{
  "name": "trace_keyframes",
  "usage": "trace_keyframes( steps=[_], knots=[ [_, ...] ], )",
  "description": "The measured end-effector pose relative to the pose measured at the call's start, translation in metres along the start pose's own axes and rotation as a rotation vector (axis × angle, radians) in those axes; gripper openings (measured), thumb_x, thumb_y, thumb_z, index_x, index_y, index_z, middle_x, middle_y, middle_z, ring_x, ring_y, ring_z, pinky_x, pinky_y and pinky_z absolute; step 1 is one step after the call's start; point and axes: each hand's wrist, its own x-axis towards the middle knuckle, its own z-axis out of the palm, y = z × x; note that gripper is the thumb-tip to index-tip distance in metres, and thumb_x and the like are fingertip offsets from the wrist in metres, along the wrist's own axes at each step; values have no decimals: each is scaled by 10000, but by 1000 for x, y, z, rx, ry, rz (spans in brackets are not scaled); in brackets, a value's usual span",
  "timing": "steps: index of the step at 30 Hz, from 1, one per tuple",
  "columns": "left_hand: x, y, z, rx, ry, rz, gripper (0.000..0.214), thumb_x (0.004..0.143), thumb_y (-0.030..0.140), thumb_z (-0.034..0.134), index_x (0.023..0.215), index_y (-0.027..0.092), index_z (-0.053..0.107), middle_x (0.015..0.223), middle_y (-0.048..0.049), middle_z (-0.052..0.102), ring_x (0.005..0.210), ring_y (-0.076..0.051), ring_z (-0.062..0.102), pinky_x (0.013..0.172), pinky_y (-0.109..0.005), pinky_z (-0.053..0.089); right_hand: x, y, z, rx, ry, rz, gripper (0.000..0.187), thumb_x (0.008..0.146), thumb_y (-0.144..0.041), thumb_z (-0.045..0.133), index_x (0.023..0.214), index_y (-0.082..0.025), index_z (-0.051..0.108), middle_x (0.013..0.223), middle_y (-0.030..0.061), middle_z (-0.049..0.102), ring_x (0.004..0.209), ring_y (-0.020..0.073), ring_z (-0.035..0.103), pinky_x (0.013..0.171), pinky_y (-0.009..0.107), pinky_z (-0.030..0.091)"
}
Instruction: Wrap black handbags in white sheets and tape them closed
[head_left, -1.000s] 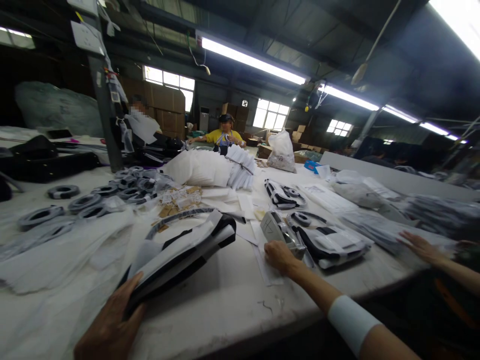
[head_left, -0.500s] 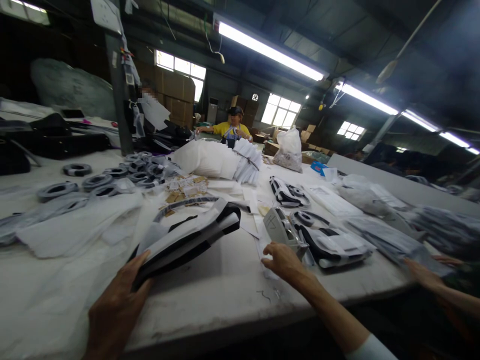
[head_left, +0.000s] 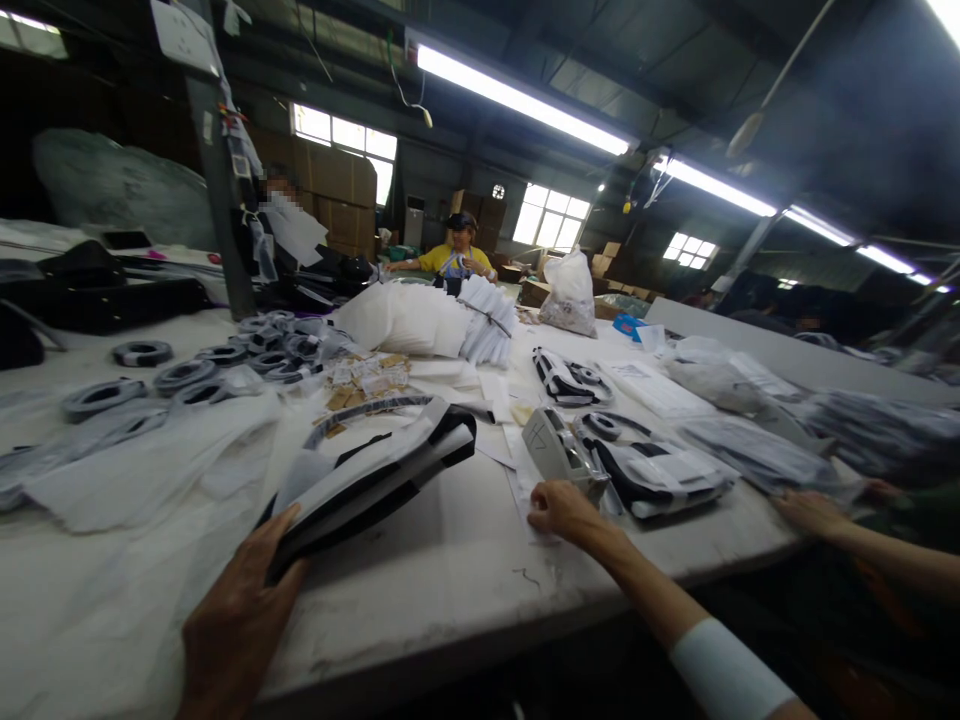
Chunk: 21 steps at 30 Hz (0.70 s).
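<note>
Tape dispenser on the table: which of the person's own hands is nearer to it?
Right. The right hand is at the near end of the tape dispenser. The left hand is farther away, to its left, holding the black-and-white bag.

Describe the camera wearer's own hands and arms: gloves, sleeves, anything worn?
The left hand and right hand are both ungloved. A plain, pale band wraps the right forearm, bare arm showing on either side. No ring or watch can be made out.

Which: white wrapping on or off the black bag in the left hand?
On: white wrapping covers part of the black bag; black shows along its edges.
</note>
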Motion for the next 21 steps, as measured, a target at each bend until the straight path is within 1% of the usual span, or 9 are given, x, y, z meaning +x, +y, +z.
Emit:
trace_keyframes(
  steps=[2, 3, 5, 7, 10, 12, 15, 18, 21],
  knots=[
    [0, 1, 0, 5, 1, -5, 472, 972, 366, 419, 1437, 288, 397, 1321, -52, 602, 1068, -254, 660, 814, -326, 541, 2, -4, -3, -31, -30, -23, 260, 729, -239, 692, 978, -195, 753, 913, 87, 754, 863, 247, 698, 747, 277, 470],
    [0, 1, -1, 6, -1, -7, 473, 972, 365, 422, 1438, 284, 395, 1320, -54, 603, 1065, -252, 661, 814, -323, 540, 3, -6, -3, -49, -40, -34, 259, 732, -221, 686, 980, -191, 754, 927, 102, 755, 882, 260, 700, 758, 286, 473],
    [0, 1, -1, 2, -6, -7, 474, 971, 359, 430, 1437, 284, 396, 1319, -52, 604, 1068, -248, 660, 819, -317, 537, 5, -11, -1, -84, -51, -52, 208, 767, -168, 641, 940, -165, 756, 967, 148, 748, 927, 285, 698, 785, 308, 475],
    [0, 1, -1, -8, -2, -7, 474, 969, 352, 436, 1437, 285, 399, 1321, -51, 604, 1076, -247, 657, 817, -312, 536, 6, -15, 2, -110, -48, -60, 199, 809, -123, 580, 912, -137, 750, 1003, 190, 734, 957, 301, 693, 805, 328, 476],
    [0, 0, 0, -16, 15, -4, 480, 962, 348, 437, 1437, 282, 408, 1308, -54, 613, 1070, -252, 659, 809, -317, 538, 7, -17, 5, -123, -26, -67, 226, 836, -103, 534, 937, -125, 735, 1034, 206, 722, 978, 304, 688, 823, 343, 475],
    [0, 0, 1, -28, 22, -6, 489, 956, 346, 437, 1440, 283, 406, 1302, -54, 617, 1066, -251, 660, 822, -322, 538, 7, -16, 3, -113, -7, -62, 217, 826, -114, 543, 927, -131, 735, 1025, 197, 725, 978, 303, 687, 821, 344, 473],
    [0, -1, 2, -47, 15, -35, 488, 949, 337, 448, 1432, 285, 410, 1310, -44, 613, 1084, -243, 654, 863, -322, 531, 10, -12, -4, -62, 21, -28, 186, 782, -139, 578, 861, -147, 746, 923, 161, 747, 919, 289, 698, 779, 326, 472],
    [-1, 0, 2, -48, 8, -54, 460, 953, 332, 448, 1407, 265, 436, 1322, -48, 605, 1100, -244, 647, 877, -324, 529, 11, -8, -15, 32, 48, 4, 203, 765, -142, 557, 834, -150, 748, 836, 112, 752, 838, 245, 703, 732, 294, 472],
    [-1, 0, 2, -49, 22, -45, 444, 958, 328, 442, 1394, 248, 449, 1322, -52, 605, 1104, -244, 646, 882, -323, 527, 6, -10, -28, 155, 51, -21, 223, 774, -144, 514, 813, -149, 734, 775, 68, 744, 761, 203, 697, 696, 268, 483]
  ],
)
